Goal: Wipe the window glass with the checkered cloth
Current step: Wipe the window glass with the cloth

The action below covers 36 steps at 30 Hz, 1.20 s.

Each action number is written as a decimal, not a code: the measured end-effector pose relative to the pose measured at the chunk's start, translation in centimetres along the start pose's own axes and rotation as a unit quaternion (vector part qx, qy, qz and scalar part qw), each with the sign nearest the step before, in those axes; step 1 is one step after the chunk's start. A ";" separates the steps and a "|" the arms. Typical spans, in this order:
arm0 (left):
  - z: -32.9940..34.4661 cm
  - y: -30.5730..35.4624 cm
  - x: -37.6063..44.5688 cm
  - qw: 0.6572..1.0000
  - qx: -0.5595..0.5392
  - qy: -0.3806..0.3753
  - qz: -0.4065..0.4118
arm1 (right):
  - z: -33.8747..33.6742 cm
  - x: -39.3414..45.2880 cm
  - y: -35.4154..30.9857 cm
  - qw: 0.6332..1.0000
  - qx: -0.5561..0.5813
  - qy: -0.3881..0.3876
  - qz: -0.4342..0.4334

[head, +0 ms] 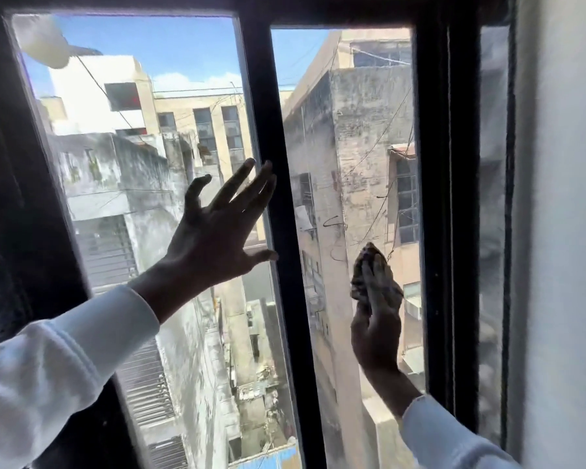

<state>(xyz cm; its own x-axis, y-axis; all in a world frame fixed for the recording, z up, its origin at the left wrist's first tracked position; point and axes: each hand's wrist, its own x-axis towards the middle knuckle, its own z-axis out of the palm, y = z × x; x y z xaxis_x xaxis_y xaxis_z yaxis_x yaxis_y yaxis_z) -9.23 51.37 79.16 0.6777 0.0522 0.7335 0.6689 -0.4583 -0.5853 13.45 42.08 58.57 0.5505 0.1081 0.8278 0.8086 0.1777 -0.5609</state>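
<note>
wiping under way on the right-hand glass

left hand spread at frame centre by the dark bar; right hand presses the bunched checkered cloth to the right pane, lower right. haze shows; most glass looks left to wipe.

Strong daylight enters through the window glass, which serves as the only bright source. Against it the left hand and right hand appear as dark, backlit silhouettes. The black frame beside the glass lacks detail. Wide-angle distortion bends the frame's uprights; edges look soft and smeared.
</note>
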 end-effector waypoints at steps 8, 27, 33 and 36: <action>0.1 0.6 0.4 1.000 0.029 0.009 -0.005 | 4.2 10.5 -1.1 0.932 -0.167 -0.046 -0.319; -1.5 1.6 0.8 0.999 0.029 -0.016 -0.036 | 1.3 6.7 7.8 0.859 -0.246 -0.187 -0.409; -1.7 2.0 0.9 0.998 0.022 -0.029 -0.048 | 3.5 3.7 2.4 0.982 -0.146 -0.005 0.119; -1.9 2.0 0.9 0.998 0.017 -0.027 -0.049 | 3.0 5.4 2.3 0.919 -0.193 -0.169 -0.298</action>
<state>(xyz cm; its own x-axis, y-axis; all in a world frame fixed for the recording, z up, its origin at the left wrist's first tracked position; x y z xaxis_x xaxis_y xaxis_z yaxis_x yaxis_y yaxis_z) -7.85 48.83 79.29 0.6241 0.1431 0.7682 0.7413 -0.4193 -0.5241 17.64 46.01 61.76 -0.0574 0.4142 0.9084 0.9952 -0.0486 0.0851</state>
